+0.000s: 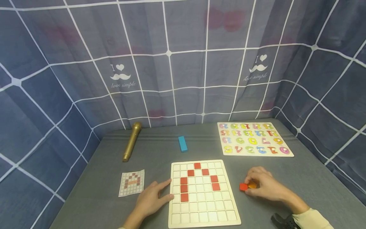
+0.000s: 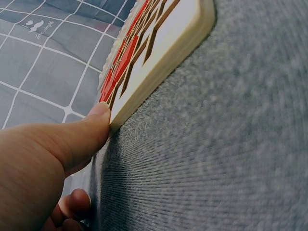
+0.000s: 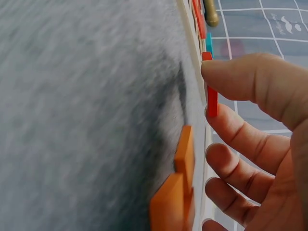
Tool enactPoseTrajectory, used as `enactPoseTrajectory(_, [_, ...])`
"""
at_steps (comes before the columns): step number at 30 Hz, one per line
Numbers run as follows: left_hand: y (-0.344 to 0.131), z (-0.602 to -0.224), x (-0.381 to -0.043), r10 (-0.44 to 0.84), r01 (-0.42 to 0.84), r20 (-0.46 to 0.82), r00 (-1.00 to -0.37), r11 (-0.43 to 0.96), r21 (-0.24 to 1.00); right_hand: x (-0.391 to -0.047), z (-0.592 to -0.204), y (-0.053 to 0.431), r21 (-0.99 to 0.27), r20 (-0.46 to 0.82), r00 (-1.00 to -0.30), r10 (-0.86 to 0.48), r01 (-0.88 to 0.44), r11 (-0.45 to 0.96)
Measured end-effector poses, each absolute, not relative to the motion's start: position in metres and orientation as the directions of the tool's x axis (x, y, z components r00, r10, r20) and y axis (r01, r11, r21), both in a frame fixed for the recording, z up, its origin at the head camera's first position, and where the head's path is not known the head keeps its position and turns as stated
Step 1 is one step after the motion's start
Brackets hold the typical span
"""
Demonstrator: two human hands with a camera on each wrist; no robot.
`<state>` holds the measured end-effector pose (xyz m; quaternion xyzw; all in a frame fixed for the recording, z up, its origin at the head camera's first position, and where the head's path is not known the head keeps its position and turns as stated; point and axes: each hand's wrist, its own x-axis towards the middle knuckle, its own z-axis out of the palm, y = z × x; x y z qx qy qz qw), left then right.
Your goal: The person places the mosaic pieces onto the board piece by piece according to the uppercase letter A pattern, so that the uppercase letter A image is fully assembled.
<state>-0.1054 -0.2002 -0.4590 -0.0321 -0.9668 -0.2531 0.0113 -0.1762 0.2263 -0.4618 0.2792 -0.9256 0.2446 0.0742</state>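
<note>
Head view: a left hand (image 1: 150, 199), fingers extended, touches the left edge of a grid board (image 1: 204, 208); right of the board, a right hand (image 1: 267, 183) pinches a red tile (image 1: 243, 187). Left wrist view: the thumb (image 2: 79, 137) meets the board. Right wrist view: orange tiles (image 3: 168, 199) lie near the pinch. Grid-filling seems underway; next probably calls for carrying the tile onto the board.

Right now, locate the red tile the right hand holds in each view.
Head: red tile lower right, at the right hand.
Left wrist: not in it.
Right wrist: red tile right of centre, pinched.
Shared landmark: the curtain, in all three.
</note>
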Motion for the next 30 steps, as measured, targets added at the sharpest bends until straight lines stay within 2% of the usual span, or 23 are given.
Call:
enactPoseTrajectory(18, [-0.200,-0.458,-0.106,0.064,0.070,0.029,-0.998,0.872,0.485,-0.184,-0.462,0.197,-0.411,0.330,-0.753,-0.569,-0.657,0.632])
enactPoseTrajectory(30, [-0.202,-0.459,-0.107,0.060,0.070,0.036,-0.998,0.871,0.487,-0.176,-0.458,0.160,-0.487,0.236,-0.719,-0.653,-0.669,0.561])
